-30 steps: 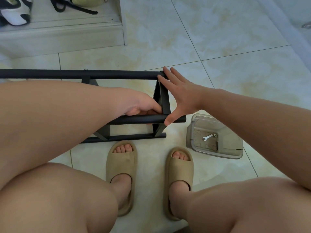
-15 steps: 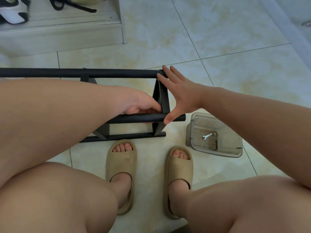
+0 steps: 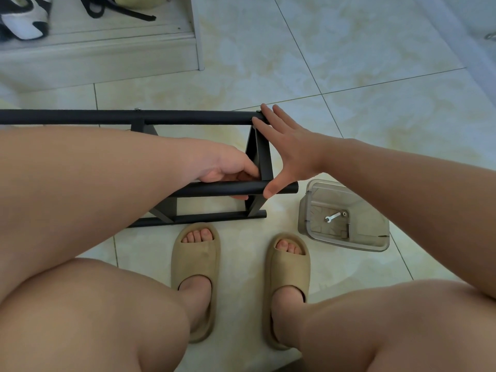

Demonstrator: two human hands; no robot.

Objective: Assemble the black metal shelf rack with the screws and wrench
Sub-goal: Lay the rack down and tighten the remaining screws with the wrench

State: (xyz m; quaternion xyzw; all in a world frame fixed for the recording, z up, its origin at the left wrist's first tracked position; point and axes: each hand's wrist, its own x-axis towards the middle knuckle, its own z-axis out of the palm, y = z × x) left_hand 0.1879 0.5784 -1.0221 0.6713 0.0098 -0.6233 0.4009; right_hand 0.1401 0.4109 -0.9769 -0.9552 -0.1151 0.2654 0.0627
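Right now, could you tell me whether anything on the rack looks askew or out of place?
The middle tube pokes out past the end frame, further than the lower tube does, so it may not be seated.

One black rack (image 3: 262,157) lay across mid-frame, showing three long tubes (image 3: 188,120) and two screw heads (image 3: 137,109) on the uppermost. Two hands met it, the left hand (image 3: 228,167) and the right hand (image 3: 287,146). Two tan slippers (image 3: 197,253) sat lower centre. One clear tub (image 3: 375,238) at right centre held one wrench (image 3: 332,217). One black-and-white shoe (image 3: 24,21) showed upper left.
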